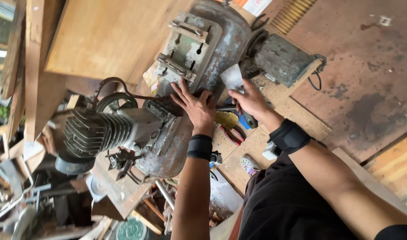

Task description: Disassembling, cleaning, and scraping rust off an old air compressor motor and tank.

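Observation:
An old compressor with a rusty grey tank [221, 49], a finned cylinder [92, 131] and a slotted mounting plate [188, 49] lies on a wooden bench. My left hand [196, 109] rests flat on the tank with its fingers spread, next to the pump body. My right hand [252, 102] is closed around a tool with a dark and blue handle [248, 120]. The tool's metal shaft [225, 108] points toward my left hand. A pale flat piece [232, 76] sticks up by my right fingers. Both wrists wear black bands.
Red-handled pliers [232, 134] and a yellow item [225, 118] lie on the plywood below my hands. A grey metal box [283, 60] sits beside the tank. A wooden board [101, 35] leans behind. Scrap and clutter [25, 200] fill the lower left.

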